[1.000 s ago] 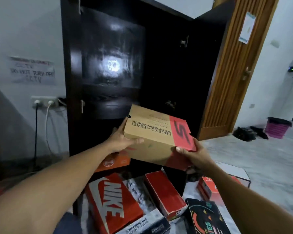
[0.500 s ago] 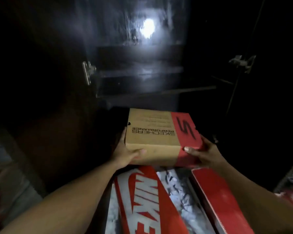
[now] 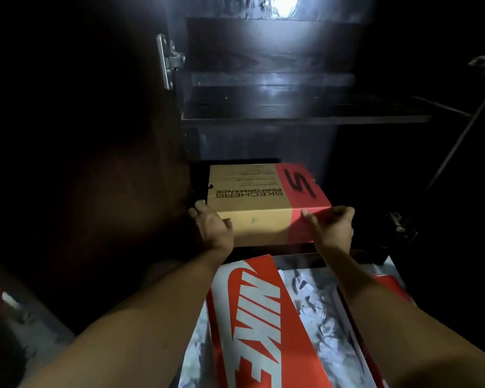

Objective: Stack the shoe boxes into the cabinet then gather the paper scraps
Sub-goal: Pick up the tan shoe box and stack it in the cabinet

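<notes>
Forward and down is where the Skechers shoe box (image 3: 266, 203) has gone since half a second ago: it was held in front of the dark opening, and it now sits deeper in the cabinet's lower compartment, under the shelf (image 3: 305, 117) and close to the left wall.

From the head camera, the left hand (image 3: 213, 228) grips the box's near left corner, its fingers curled round the side. The right hand (image 3: 333, 231) grips the red end, with the thumb on the front face near the top edge and the fingers wrapped round the right side. The box looks level. Whether its base already rests on the cabinet floor cannot be told, as the strip beneath it is in shadow.

On the ground in front lie a Nike box (image 3: 258, 317) and, beside it, crumpled paper (image 3: 319, 317) in an open box; a red box (image 3: 387, 284) shows at the right.

To finish this step well, I would lower the box flat until it bears fully. Then slide it square to the back and left wall, so later boxes can stack on it and beside it. The left fingers look tight against the wall, so they should be drawn out before the last push, which can be made with flat palms on the front face. The scraps can wait until the boxes are in.
</notes>
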Demonstrator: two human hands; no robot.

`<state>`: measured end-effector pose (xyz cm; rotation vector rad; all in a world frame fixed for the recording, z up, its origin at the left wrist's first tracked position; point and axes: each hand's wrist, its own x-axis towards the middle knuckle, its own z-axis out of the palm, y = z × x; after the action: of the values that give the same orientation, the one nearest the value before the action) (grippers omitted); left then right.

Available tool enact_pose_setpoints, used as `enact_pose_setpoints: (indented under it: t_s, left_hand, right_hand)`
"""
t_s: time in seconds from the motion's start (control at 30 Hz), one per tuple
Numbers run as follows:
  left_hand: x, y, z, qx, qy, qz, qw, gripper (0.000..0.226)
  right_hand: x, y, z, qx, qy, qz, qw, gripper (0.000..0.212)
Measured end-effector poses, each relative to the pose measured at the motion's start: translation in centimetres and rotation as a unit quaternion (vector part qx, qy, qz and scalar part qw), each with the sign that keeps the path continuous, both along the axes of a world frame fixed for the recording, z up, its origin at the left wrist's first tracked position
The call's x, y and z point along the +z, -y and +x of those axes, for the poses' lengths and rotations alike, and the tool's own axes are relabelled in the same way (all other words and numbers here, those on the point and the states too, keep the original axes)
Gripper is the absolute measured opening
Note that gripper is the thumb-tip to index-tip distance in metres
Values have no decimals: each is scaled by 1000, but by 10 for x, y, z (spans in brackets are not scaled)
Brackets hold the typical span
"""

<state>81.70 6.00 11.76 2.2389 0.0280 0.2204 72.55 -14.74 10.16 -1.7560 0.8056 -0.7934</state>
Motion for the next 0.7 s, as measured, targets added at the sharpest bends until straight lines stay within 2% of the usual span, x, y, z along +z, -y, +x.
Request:
enact_pose_setpoints:
  t_s: [0.07,0.13,0.33,0.43,0.53,0.6,0.7]
  left_hand:
    - [-4,0,1,14,39,-3,999,54]
    - [-12,-2,1,-2,47,44,998,53]
    - [-24,0,16,-35,23,88,995,92]
    - [-39,4,24,-44,31,115,992,97]
    - [-53,4,40,-63,18,150,987,102]
    - [-51,7,53,-55,11,142,988,102]
    - [-43,16,74,-40,-17,111,993,97]
  right_hand:
    - [-7,-3,7,-3,0,-14,1000,61]
    - [-12,-5,13,9,1,-27,1000,61]
    - [-22,4,38,88,-27,-49,995,85]
    - [-21,4,49,122,-40,-35,991,93]
    - [-22,10,64,153,-34,-39,987,81]
    - [-22,13,76,158,-35,-51,986,78]
    - [-23,14,91,176,-47,-43,982,85]
